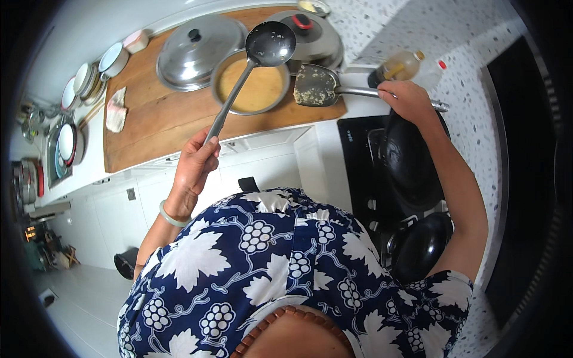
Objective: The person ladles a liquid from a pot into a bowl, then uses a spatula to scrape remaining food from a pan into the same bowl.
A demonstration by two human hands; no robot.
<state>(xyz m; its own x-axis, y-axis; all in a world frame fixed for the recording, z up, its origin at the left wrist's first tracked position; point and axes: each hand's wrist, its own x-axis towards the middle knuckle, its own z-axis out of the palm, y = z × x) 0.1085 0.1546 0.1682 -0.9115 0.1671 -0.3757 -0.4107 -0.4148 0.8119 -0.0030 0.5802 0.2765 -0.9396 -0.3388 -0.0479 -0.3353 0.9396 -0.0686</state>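
Observation:
My left hand (195,162) grips the handle of a metal ladle (270,44), whose bowl, dotted with small pale bits, is held above the far rim of a round metal pot (215,99). Yellowish liquid (250,87) fills much of that pot. In my right hand (407,99) is the handle of a metal wok spatula (316,85). Pale crumbs of food cling to its blade, which is over the wooden board's right end. Below my right forearm is a black wok (409,156) on the black cooktop (358,174).
Two metal lids, one domed (201,51) and one with a red-rimmed knob (302,21), stand behind the pot on the wooden board (152,129). A cloth (116,109) lies left. Bottles (403,65) stand by the wall. Stacked bowls (87,83) and a sink (53,168) are far left.

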